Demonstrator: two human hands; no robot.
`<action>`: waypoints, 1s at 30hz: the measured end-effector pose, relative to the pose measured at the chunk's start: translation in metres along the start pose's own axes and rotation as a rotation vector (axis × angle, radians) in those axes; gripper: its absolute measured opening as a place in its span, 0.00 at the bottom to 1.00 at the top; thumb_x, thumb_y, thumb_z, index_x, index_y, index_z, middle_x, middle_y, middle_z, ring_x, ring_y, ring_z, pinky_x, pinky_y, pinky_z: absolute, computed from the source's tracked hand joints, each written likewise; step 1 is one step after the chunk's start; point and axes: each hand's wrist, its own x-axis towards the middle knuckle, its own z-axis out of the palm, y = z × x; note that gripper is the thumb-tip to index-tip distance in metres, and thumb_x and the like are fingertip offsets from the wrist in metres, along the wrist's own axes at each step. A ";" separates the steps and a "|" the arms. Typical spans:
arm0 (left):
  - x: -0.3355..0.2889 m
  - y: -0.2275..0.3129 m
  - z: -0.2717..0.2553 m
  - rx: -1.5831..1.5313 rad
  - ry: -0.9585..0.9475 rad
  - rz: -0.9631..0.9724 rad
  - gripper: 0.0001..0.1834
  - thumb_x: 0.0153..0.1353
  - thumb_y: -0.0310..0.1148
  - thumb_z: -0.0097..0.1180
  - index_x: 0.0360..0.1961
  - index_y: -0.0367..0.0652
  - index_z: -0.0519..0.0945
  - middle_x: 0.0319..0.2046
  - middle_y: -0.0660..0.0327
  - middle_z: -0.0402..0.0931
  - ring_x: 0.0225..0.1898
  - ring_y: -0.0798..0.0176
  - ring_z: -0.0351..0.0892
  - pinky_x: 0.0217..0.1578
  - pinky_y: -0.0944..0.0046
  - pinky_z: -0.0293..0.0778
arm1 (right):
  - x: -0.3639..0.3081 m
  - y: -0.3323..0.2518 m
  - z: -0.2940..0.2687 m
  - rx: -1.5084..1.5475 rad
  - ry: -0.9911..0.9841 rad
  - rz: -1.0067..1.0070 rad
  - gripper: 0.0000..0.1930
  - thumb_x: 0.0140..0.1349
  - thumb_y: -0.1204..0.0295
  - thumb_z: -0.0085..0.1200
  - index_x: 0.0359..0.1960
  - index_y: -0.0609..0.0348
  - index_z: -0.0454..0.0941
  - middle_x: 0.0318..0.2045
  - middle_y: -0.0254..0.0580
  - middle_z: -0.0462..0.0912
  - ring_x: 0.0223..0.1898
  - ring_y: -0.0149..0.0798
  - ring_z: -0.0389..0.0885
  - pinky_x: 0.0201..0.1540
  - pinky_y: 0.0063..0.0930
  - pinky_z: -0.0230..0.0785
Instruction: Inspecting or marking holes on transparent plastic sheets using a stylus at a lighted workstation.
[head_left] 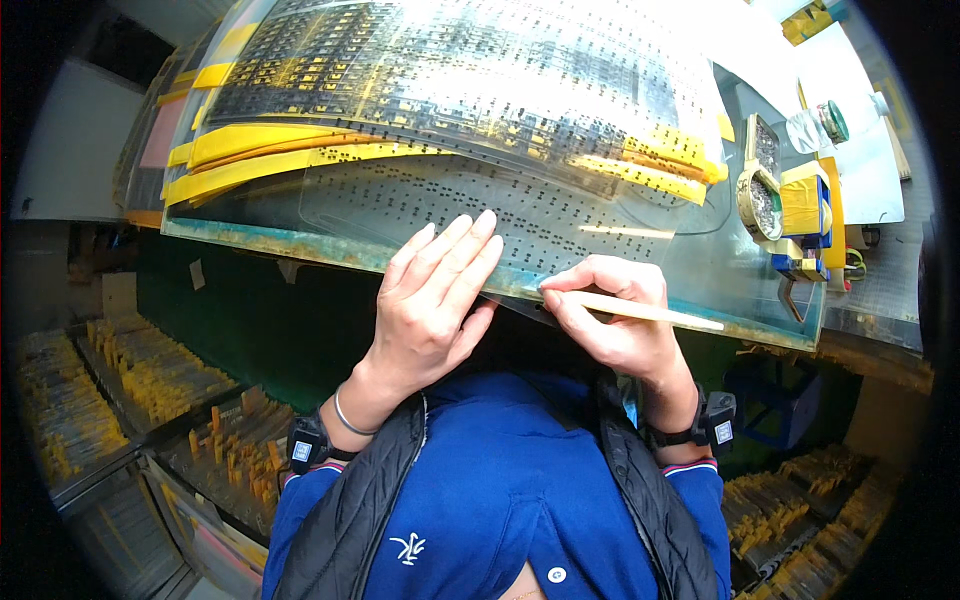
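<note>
A clear film sheet (pixel 520 215) printed with rows of small dark marks lies along the near edge of a glass-topped table (pixel 290 245). My left hand (pixel 425 300) rests flat on it, fingers stretched out and the thumb down by the table edge. Just to the right, my right hand (pixel 625 320) pinches a slim, pale wooden stick (pixel 650 313); its working tip is hidden by the fingers. Part of the sheet bends over the table edge between my hands. Beyond them is a thick stack of similar films (pixel 430 80) with yellow-taped edges.
At the right stand an oval tin (pixel 760 205) of small dark pieces, a yellow and blue holder (pixel 805 215) and a clear jar with a green lid (pixel 832 120). Trays of yellow-tabbed sheets (pixel 150 375) sit below at the left, with more (pixel 790 510) at the lower right.
</note>
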 end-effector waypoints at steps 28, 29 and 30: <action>0.001 -0.002 0.000 -0.014 0.010 0.012 0.33 0.46 0.28 0.66 0.57 0.40 0.76 0.61 0.53 0.73 0.62 0.52 0.71 0.64 0.49 0.61 | 0.003 -0.002 0.007 0.032 0.039 0.003 0.06 0.56 0.74 0.63 0.33 0.64 0.86 0.25 0.44 0.86 0.26 0.29 0.85 0.30 0.21 0.76; 0.001 -0.002 0.000 -0.013 0.011 0.011 0.33 0.46 0.28 0.66 0.57 0.40 0.76 0.61 0.53 0.73 0.62 0.52 0.71 0.64 0.49 0.61 | 0.003 -0.002 0.004 0.004 -0.041 -0.037 0.06 0.57 0.74 0.63 0.33 0.64 0.86 0.25 0.44 0.86 0.26 0.29 0.85 0.31 0.21 0.76; 0.000 -0.002 0.000 -0.011 0.008 0.008 0.33 0.46 0.28 0.66 0.57 0.40 0.76 0.61 0.53 0.73 0.62 0.52 0.71 0.64 0.49 0.61 | 0.002 -0.002 0.004 0.004 -0.043 -0.038 0.06 0.57 0.74 0.63 0.33 0.64 0.86 0.25 0.44 0.86 0.26 0.29 0.85 0.31 0.21 0.76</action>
